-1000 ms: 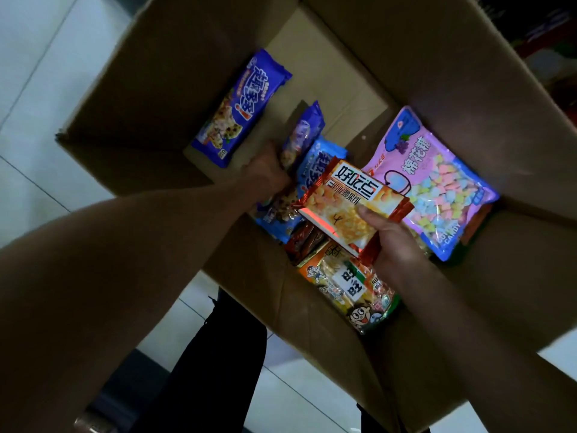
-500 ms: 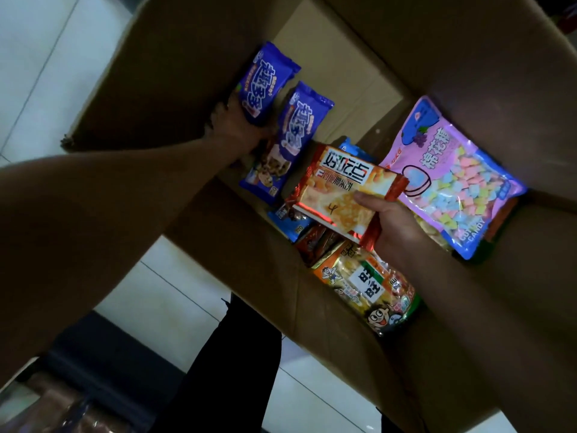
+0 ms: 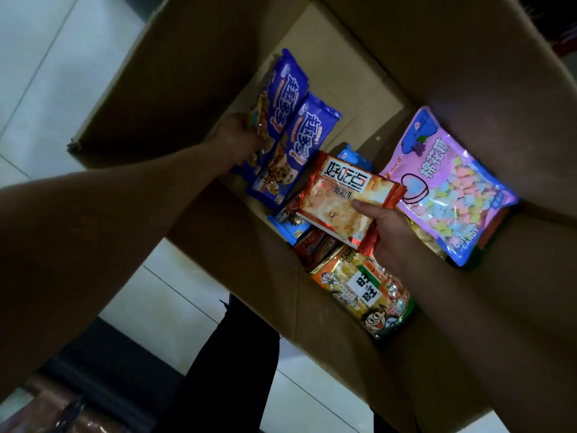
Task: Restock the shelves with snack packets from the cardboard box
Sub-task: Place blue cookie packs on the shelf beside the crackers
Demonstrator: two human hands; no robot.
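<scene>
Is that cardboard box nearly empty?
No. The cardboard box still holds several packets, though bare floor shows at its far end.

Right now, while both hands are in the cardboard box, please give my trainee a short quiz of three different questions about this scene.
1. True or false: the right hand holds the orange cracker packet.
2. What colour are the cookie packets that the left hand grips?
3. Beside which wall of the cardboard box lies the pink marshmallow bag: (a) left, (b) right?

Key: 1 true; 2 blue; 3 b.
</scene>
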